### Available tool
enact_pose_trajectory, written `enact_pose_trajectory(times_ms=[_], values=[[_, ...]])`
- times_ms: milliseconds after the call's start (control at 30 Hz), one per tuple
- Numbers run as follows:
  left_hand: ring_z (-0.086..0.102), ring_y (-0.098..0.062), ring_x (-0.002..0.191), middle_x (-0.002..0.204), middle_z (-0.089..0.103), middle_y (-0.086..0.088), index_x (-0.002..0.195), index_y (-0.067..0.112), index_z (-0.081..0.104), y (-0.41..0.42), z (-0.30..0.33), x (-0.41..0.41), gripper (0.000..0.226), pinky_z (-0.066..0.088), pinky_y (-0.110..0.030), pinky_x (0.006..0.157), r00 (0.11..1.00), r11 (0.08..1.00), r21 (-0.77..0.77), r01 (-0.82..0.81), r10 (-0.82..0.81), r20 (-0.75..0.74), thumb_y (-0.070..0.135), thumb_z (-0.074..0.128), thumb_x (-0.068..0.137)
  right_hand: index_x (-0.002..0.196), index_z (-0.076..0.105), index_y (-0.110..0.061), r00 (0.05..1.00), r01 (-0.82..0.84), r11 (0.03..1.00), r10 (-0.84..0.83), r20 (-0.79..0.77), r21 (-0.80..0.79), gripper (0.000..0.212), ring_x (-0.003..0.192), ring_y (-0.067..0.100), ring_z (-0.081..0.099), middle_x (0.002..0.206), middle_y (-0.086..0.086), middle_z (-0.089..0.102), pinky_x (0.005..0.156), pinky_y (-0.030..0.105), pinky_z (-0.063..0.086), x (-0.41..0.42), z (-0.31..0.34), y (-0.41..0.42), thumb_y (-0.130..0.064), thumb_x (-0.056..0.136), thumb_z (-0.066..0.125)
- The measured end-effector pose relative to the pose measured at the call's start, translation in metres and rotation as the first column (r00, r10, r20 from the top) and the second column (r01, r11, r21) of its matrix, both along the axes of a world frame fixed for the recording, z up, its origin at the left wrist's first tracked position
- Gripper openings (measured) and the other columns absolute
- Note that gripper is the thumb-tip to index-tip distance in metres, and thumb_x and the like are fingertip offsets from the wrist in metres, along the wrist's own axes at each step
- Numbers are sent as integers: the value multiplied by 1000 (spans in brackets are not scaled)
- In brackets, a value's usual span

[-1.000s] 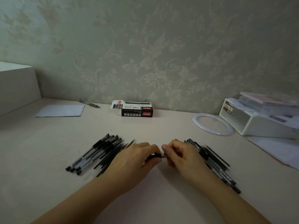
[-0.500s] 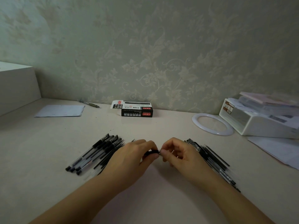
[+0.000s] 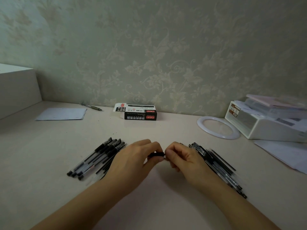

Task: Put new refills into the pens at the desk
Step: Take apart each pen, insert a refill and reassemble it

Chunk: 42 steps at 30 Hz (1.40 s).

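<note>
Both hands meet at the middle of the table (image 3: 149, 130), just above its surface. The left hand (image 3: 134, 161) has its fingers curled round a short black pen (image 3: 157, 154), of which only a small dark stretch shows between the two hands. The right hand (image 3: 184, 159) pinches at the pen's right end with thumb and fingers pressed together (what exactly sits between those fingertips is too small to tell).

A pile of pens (image 3: 98, 158) lies fanned out just left of the left hand, partly under its wrist. Another pile (image 3: 217, 165), slightly blurred, lies just beside the right hand and runs back along the forearm.

Farther off, near the wall, stands a black and white box (image 3: 140, 113) marked 1120. To its left lie a lone pen (image 3: 91, 107) and a sheet of paper (image 3: 61, 114). A white ring (image 3: 201, 126) lies to the right, touching a white tray (image 3: 265, 128) stacked with papers.
</note>
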<state>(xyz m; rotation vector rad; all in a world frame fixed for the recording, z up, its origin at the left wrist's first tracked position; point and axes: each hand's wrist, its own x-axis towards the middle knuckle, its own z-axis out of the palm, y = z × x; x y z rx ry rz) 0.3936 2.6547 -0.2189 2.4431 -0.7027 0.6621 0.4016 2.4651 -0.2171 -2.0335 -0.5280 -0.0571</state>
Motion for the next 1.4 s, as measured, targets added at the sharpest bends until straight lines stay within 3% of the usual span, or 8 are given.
enact_pose_trajectory(times_ms=[167,300,467,567,867,1033,1200,1400], values=[[54,-4,73,80,54,15,94,36,58,-1,-1,0,8,48,-26,61,998,997,-29,-67,67,-4,42,54,92,87,69,-23,986,156,986,-159,47,65,34,61,1,54,74,-6,66,61,15,45,1,-5,4,-43,98,44],[51,-2,76,84,52,17,100,33,57,4,-3,5,13,42,-17,62,990,989,-53,-137,136,-29,42,48,95,107,69,-23,914,335,906,-246,323,-258,20,80,2,50,98,-11,60,74,14,38,9,-11,1,-33,96,57],[51,-6,80,88,52,14,101,33,60,9,-4,6,15,47,-28,69,987,989,10,-145,145,-74,39,47,96,100,66,-24,923,288,853,-125,365,-436,9,97,8,47,101,-11,57,82,17,38,12,-16,6,-24,93,61],[51,-6,80,89,52,13,102,33,61,11,-3,7,14,46,-26,69,985,989,24,-144,145,-88,38,49,96,95,59,-28,920,284,893,-152,360,-350,7,95,5,50,95,-17,59,80,19,41,11,-13,0,-22,93,61],[49,-4,78,89,52,13,104,33,63,9,-2,4,16,44,-22,68,994,998,35,-55,58,-92,38,51,95,92,66,-27,936,157,968,-81,343,-198,12,87,6,60,87,-14,64,76,23,48,7,-7,4,-16,86,70],[46,-2,73,85,50,15,102,34,65,6,-1,2,16,38,-15,63,995,999,17,-27,28,-94,40,52,94,86,73,-29,984,105,994,-99,150,-34,15,80,5,66,83,-15,71,72,13,50,3,-6,6,-15,81,76],[44,-1,72,82,48,16,96,33,66,3,4,0,12,34,-14,60,997,999,-13,-44,43,-61,38,55,92,87,77,-17,997,72,978,-64,-46,196,16,82,8,72,84,-5,76,76,17,55,3,-4,7,-5,77,79],[44,-4,71,81,46,15,95,31,68,1,6,-1,12,33,-14,60,997,999,-33,-41,39,-64,35,57,92,85,78,-15,997,74,971,-64,-53,227,17,81,11,73,83,-1,77,75,17,55,3,-3,6,-2,74,80]])
